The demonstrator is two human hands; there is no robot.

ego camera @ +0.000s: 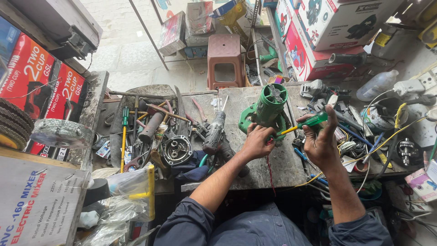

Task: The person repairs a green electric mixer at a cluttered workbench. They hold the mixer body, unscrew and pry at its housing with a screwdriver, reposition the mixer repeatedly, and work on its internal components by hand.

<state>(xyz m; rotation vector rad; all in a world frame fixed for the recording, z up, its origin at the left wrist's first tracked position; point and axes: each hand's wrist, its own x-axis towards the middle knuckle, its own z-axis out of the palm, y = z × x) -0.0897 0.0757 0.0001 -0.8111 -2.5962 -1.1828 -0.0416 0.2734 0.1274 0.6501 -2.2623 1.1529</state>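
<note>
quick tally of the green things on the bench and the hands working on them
green power tool housing: 1
green-handled screwdrivers: 2, one in the right hand at, one lying at
hands: 2, the left hand on the housing
total: 5

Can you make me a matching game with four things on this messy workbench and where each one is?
Things:
1. green plastic power tool body
2. green-handled screwdriver with yellow shaft
3. reddish-brown plastic stool
4. grey drill

Places:
A. on the floor beyond the bench
B. lying on the bench, left of the left hand
C. held in the right hand
D. steadied by the left hand, in the middle of the stone bench top

Pairs: 1-D, 2-C, 3-A, 4-B
</note>
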